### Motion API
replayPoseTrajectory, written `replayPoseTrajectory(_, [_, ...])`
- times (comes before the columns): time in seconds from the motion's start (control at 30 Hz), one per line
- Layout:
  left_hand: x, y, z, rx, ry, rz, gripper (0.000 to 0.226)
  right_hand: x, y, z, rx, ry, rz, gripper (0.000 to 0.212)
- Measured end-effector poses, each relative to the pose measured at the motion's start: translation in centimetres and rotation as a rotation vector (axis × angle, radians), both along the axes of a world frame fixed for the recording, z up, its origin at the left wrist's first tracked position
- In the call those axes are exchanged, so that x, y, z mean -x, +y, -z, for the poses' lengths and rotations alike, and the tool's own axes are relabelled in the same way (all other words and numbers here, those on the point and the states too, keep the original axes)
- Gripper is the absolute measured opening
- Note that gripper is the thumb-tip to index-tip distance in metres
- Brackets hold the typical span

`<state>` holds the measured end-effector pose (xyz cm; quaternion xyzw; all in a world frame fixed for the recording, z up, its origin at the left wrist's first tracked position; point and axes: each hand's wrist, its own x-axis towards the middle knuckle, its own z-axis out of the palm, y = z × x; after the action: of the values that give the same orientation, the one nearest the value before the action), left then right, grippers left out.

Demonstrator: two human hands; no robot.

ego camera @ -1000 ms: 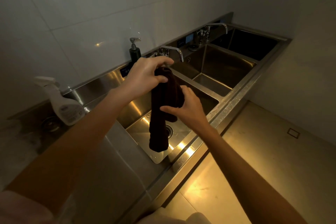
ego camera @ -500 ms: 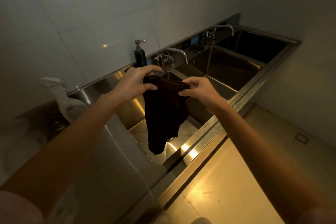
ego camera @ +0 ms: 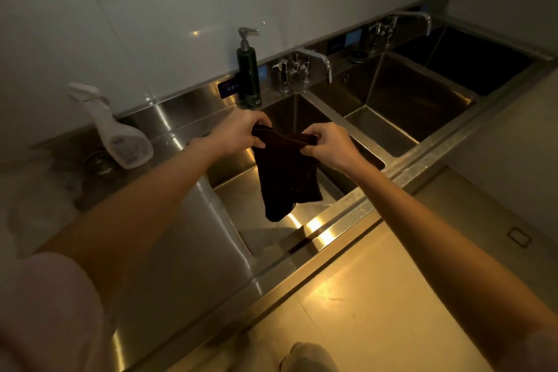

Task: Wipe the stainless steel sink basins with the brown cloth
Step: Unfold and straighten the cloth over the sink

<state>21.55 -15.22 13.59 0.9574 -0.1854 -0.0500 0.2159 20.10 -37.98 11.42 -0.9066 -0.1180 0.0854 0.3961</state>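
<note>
White tiled wall is seen behind a steel table (ego camera: 181,251) with three basins. Over the nearest basin (ego camera: 241,187) a brown cloth (ego camera: 285,172) is held up, its top edge pinched by the left hand (ego camera: 238,134) and the right hand (ego camera: 329,145). A spray bottle (ego camera: 117,133) and soap pump (ego camera: 249,72) are stood at the back.

Dark brown cloth (ego camera: 285,174) above apparently dry basin (ego camera: 297,113)

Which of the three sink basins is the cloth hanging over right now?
The nearest basin, on the spray bottle's side. The cloth, gripped by the left hand and right hand, hangs above it; the other two basins lie farther right.
</note>
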Motion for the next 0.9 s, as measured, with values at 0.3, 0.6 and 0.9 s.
replayPoseTrajectory(0.3, [0.7,1.7,3.2,-0.050,-0.010,0.178,0.022,3.8,3.4,4.7,0.002,-0.019,0.181,0.019])
replayPoseTrajectory(0.6, [2.5,7.0,6.2,-0.065,0.051,0.383,0.021,10.3,9.6,7.0,0.112,-0.050,0.369,0.020])
replayPoseTrajectory(0.9, [6.0,12.9,8.0,-0.046,-0.115,0.591,0.018,16.6,16.5,7.1,0.162,-0.100,0.465,0.030])
